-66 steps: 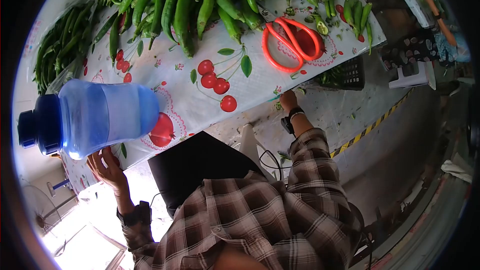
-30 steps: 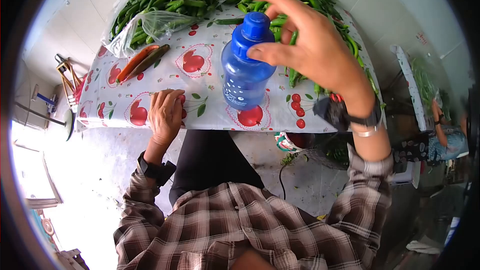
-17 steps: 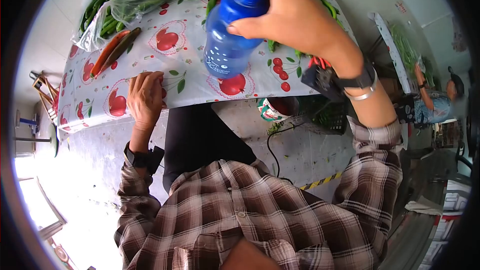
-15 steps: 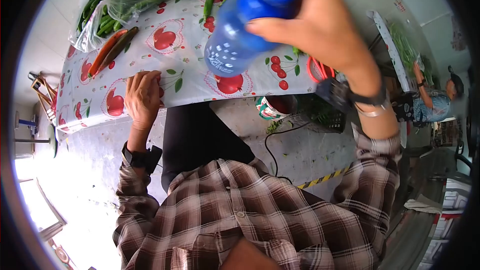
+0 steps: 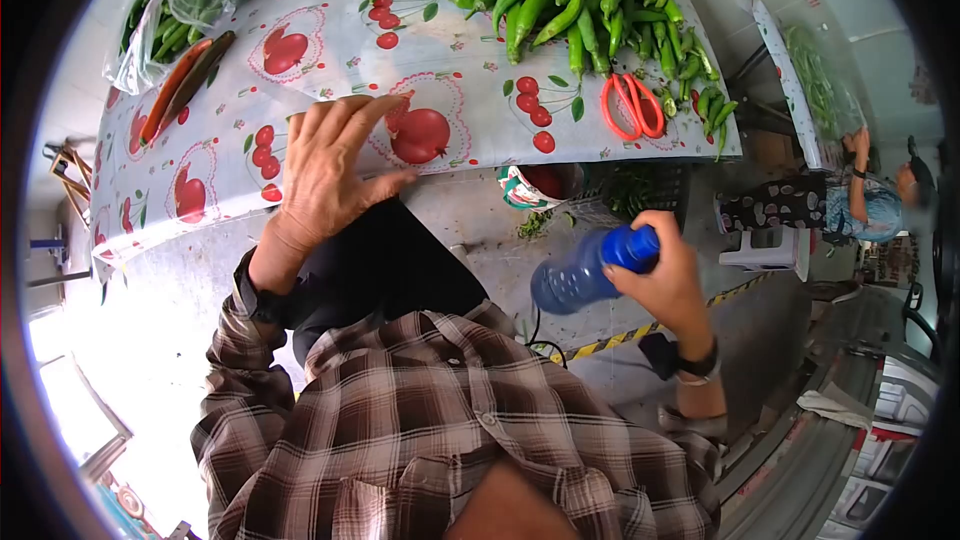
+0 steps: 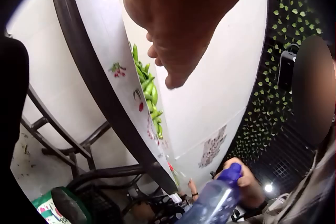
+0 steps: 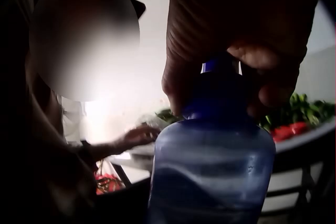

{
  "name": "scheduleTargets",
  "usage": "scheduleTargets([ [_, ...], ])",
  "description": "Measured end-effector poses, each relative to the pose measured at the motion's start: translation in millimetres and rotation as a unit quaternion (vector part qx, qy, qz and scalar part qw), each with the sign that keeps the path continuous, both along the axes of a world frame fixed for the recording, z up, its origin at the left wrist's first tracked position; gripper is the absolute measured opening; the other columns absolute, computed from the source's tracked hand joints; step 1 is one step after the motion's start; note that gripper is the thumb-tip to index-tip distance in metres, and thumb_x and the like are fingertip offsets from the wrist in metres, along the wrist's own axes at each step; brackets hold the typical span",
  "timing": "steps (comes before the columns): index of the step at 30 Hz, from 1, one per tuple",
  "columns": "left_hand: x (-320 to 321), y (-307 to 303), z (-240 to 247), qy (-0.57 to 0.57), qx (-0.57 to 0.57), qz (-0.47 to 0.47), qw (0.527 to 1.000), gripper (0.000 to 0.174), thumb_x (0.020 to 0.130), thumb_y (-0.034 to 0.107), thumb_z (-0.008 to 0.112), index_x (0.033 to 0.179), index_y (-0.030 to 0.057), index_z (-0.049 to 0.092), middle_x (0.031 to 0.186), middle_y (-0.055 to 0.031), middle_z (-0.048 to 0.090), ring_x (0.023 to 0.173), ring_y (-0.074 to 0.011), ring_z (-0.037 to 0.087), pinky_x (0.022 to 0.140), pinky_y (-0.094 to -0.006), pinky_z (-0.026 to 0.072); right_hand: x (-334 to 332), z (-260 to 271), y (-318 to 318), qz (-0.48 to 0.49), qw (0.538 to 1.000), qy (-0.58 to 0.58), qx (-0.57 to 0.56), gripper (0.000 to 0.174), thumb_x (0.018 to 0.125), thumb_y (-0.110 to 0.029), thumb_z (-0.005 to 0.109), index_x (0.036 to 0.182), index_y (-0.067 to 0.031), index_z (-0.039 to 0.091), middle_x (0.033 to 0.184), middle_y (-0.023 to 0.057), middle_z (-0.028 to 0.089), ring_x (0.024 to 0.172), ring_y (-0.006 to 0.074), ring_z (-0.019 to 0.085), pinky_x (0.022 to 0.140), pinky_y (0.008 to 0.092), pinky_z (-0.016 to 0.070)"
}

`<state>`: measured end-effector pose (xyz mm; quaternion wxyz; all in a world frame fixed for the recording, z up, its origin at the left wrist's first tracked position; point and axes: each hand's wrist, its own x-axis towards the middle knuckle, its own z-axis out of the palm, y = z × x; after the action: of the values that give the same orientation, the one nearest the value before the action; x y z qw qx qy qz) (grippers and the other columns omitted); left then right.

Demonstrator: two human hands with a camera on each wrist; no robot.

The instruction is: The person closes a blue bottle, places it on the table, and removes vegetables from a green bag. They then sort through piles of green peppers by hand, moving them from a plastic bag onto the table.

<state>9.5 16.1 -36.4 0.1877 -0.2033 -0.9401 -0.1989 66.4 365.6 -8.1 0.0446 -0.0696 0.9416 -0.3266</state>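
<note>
My right hand [image 5: 668,285] grips a blue plastic water bottle [image 5: 572,278] around its cap and neck. In the head view the bottle is tilted nearly sideways, off the table's front edge and right of my lap. Liquid shows inside the bottle [image 7: 210,171] in the right wrist view, with the thumb and fingers [image 7: 278,90] around the blue cap. My left hand [image 5: 328,165] is at the table's front edge with fingers extended, thumb apart, holding nothing. The left wrist view shows it from below, beside the table edge [image 6: 100,77].
Green chili peppers [image 5: 560,0] cover the back of the patterned tablecloth [image 5: 340,60], with red-handled scissors [image 5: 632,108] at right. At left are a bag of peppers [image 5: 200,0] and two darker peppers [image 5: 185,85]. A bucket [image 5: 535,190] stands below. Another person [image 5: 865,205] is at right.
My right hand has taken the bottle by its top, lifted it off the table and brought it rightward toward my body. My left hand has risen from the table edge, its fingers spreading.
</note>
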Motion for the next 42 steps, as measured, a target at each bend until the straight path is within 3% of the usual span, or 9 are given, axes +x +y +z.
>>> scheduleTargets([
  [4,-17,8,-13,-0.055,-0.046,-0.008,0.997,0.075,0.053,0.034,0.076,0.121,0.0118,0.051,0.107,-0.0058,0.052,0.096,-0.0254,0.048,0.085,-0.0368,0.0367,-41,-85,29,-0.086,0.995,0.021,0.036,0.048,0.062,-0.022,0.075,0.097,-0.0065,0.047,0.082,0.0146,0.059,0.078,0.0350,0.059,0.069,0.0390,0.0467],
  [7,-20,11,-15,-0.054,-0.048,-0.009,0.997,0.077,0.052,0.033,0.077,0.120,0.0118,0.051,0.106,-0.0060,0.051,0.094,-0.0260,0.048,0.084,-0.0371,0.0379,-86,-153,49,-0.134,0.989,0.061,0.026,0.049,0.064,-0.025,0.074,0.102,-0.0063,0.049,0.088,0.0173,0.059,0.083,0.0363,0.058,0.072,0.0419,0.0457],
  [9,-21,12,-15,-0.061,-0.051,0.002,0.997,0.076,0.050,0.032,0.077,0.119,0.0110,0.052,0.104,-0.0067,0.051,0.093,-0.0264,0.049,0.083,-0.0373,0.0390,-115,-205,69,-0.069,0.994,0.057,0.069,0.050,0.066,-0.027,0.072,0.107,-0.0056,0.051,0.097,0.0196,0.058,0.089,0.0384,0.056,0.076,0.0436,0.0444],
  [11,-23,12,-16,-0.056,-0.050,-0.004,0.997,0.076,0.049,0.032,0.077,0.117,0.0098,0.053,0.102,-0.0072,0.052,0.091,-0.0264,0.050,0.082,-0.0376,0.0396,-129,-238,82,0.000,0.998,0.064,0.020,0.046,0.071,-0.025,0.068,0.108,-0.0030,0.053,0.104,0.0202,0.057,0.092,0.0389,0.055,0.080,0.0445,0.0435],
  [13,-25,13,-16,-0.056,-0.054,-0.002,0.997,0.077,0.048,0.033,0.077,0.117,0.0091,0.054,0.100,-0.0075,0.052,0.088,-0.0263,0.050,0.080,-0.0378,0.0400,-145,-315,115,0.100,0.950,0.255,0.152,0.035,0.075,-0.021,0.064,0.104,-0.0017,0.056,0.103,0.0181,0.059,0.092,0.0378,0.056,0.080,0.0460,0.0436],
  [20,-27,10,-12,-0.070,-0.076,-0.011,0.995,0.081,0.047,0.041,0.075,0.118,0.0089,0.054,0.097,-0.0059,0.052,0.084,-0.0240,0.052,0.074,-0.0365,0.0416,-183,-346,100,0.024,0.976,0.119,0.183,0.034,0.076,-0.020,0.063,0.104,-0.0016,0.056,0.102,0.0175,0.059,0.092,0.0368,0.056,0.081,0.0448,0.0437],
  [28,-31,10,-16,-0.058,-0.120,-0.003,0.991,0.079,0.050,0.048,0.072,0.116,0.0089,0.055,0.095,-0.0033,0.051,0.081,-0.0178,0.051,0.068,-0.0317,0.0405,-216,-365,102,0.002,0.977,0.082,0.197,0.033,0.077,-0.020,0.062,0.104,-0.0016,0.056,0.102,0.0168,0.060,0.092,0.0357,0.056,0.081,0.0435,0.0439],
  [30,-34,11,-16,-0.023,-0.116,-0.017,0.993,0.072,0.049,0.048,0.077,0.107,0.0082,0.059,0.092,-0.0036,0.050,0.074,-0.0185,0.051,0.062,-0.0316,0.0394,-220,-368,109,-0.007,0.977,0.079,0.197,0.033,0.077,-0.020,0.062,0.104,-0.0016,0.056,0.101,0.0166,0.060,0.093,0.0354,0.056,0.081,0.0431,0.0440],
  [42,-35,12,-20,-0.014,-0.137,-0.015,0.990,0.072,0.054,0.055,0.073,0.105,0.0072,0.059,0.088,-0.0021,0.047,0.072,-0.0156,0.048,0.059,-0.0289,0.0375,-247,-390,121,-0.002,0.978,0.084,0.193,0.031,0.079,-0.019,0.061,0.104,-0.0015,0.056,0.100,0.0156,0.061,0.093,0.0337,0.057,0.081,0.0411,0.0442],
])
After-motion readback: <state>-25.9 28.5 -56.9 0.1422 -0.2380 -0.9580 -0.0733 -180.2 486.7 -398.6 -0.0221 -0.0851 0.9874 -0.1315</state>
